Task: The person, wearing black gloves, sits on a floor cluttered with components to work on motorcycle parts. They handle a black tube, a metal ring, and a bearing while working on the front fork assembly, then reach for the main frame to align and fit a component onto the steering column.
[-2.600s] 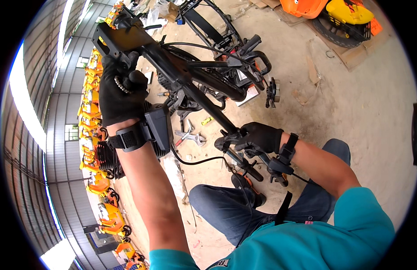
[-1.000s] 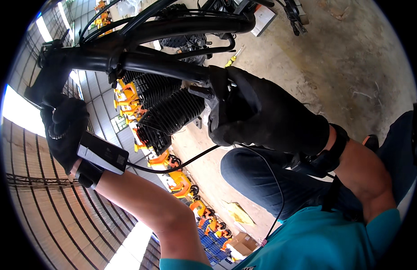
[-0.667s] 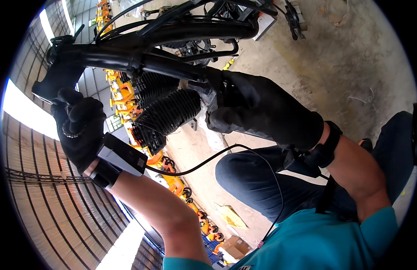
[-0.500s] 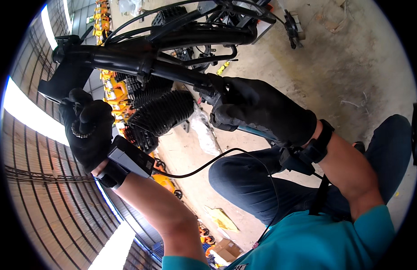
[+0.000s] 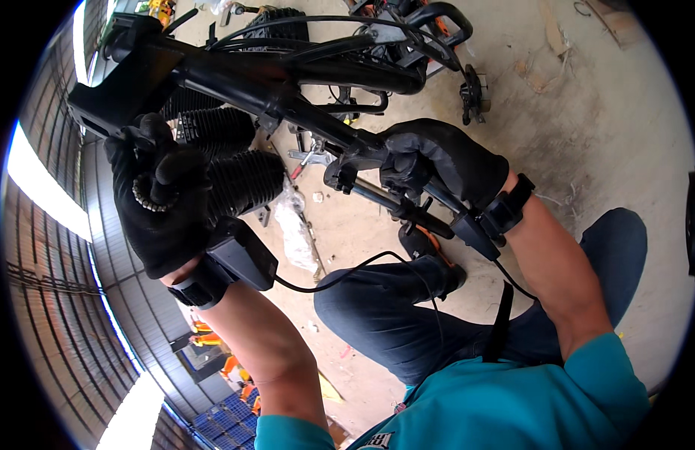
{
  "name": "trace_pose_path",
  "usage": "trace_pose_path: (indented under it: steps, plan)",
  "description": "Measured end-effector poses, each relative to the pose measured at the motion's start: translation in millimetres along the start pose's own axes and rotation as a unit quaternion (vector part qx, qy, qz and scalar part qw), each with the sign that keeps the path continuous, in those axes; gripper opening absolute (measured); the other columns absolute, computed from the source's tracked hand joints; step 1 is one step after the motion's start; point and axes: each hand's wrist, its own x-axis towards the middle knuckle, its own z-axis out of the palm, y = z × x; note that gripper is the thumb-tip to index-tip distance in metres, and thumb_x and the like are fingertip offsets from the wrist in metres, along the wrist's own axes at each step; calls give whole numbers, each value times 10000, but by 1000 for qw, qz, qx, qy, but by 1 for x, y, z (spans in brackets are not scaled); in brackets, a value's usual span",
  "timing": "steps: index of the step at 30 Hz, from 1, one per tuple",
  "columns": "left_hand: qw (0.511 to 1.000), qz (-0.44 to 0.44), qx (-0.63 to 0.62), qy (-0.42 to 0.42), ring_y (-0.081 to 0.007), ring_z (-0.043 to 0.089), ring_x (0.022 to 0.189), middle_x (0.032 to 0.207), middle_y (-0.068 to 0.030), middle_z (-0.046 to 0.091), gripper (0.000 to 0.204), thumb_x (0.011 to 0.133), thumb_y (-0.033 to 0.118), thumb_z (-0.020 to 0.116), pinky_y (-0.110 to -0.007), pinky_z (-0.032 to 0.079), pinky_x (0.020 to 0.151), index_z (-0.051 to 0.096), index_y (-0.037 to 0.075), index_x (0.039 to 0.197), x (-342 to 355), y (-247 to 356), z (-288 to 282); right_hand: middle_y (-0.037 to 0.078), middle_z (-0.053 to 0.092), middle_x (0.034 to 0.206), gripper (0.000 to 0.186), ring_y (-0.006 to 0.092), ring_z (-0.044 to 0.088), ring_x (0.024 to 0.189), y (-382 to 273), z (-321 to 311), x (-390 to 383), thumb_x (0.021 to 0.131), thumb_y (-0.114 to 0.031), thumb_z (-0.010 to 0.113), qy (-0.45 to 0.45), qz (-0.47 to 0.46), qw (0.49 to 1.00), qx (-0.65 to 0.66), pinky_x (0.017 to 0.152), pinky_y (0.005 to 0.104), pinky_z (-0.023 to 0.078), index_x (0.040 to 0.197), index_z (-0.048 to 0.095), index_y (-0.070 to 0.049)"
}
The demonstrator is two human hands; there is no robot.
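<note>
A black tubular frame (image 5: 231, 86) with a plate-like part (image 5: 126, 94) at its upper-left end slants across the upper half. My gloved left hand (image 5: 160, 191) is closed at that plate's lower edge; its fingertips are partly hidden. At the frame's lower right end is a fork (image 5: 370, 191) with two legs, one of them showing a shiny tube. My gloved right hand (image 5: 449, 161) wraps round the fork's top beside the farther leg. Each wrist carries a strapped black box, the left one (image 5: 242, 251) trailing a cable.
Ribbed black tyres (image 5: 246, 184) stand behind the frame. Clear plastic wrap (image 5: 295, 229) and a red-handled tool (image 5: 302, 166) lie on the concrete floor. A black part (image 5: 473, 95) lies at the upper right. My bent knee (image 5: 355, 304) and shoe (image 5: 430, 259) are below the fork.
The frame has tilted in view, its right end lower, and the fork legs now show below my right hand. My right hand has shifted toward the upper left.
</note>
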Motion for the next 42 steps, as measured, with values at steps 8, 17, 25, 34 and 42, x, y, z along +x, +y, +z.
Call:
trace_pose_path:
  steps: [8,17,25,34,42]
  plan:
    - [987,80,141,8,-331,640,1021,1068,-158,679,320,806,115,647,-423,436,995,672,14,1108,-16,-5,2,112,655,880,231,206,677,754,-12,-10,9,999,-180,463,-3,73,997,16,624,300,535,1074,592,-4]
    - [982,108,157,12,-338,658,949,999,-176,690,285,797,86,640,-392,498,895,696,18,1068,-37,-3,14,95,650,737,228,169,594,592,5,-25,13,930,-226,576,62,128,990,9,516,295,453,913,642,-9]
    - [975,103,197,7,-321,652,984,1035,-138,698,301,739,100,736,-412,460,970,694,29,1029,-46,-12,24,69,634,743,273,205,663,689,6,-36,14,935,-218,562,44,130,990,-36,630,345,541,1076,640,3]
    - [973,102,183,94,-362,649,898,987,-171,674,231,826,180,680,-401,517,832,664,-8,960,-53,-21,33,54,572,693,342,177,567,587,19,-38,10,912,-205,535,60,158,985,-43,561,326,453,1156,595,27]
    - [975,127,174,61,-307,651,842,949,-169,678,283,762,27,614,-355,510,834,621,-53,1034,-49,-15,32,92,629,769,369,184,605,624,25,-44,6,915,-176,514,78,150,985,-46,572,303,471,1209,578,38]
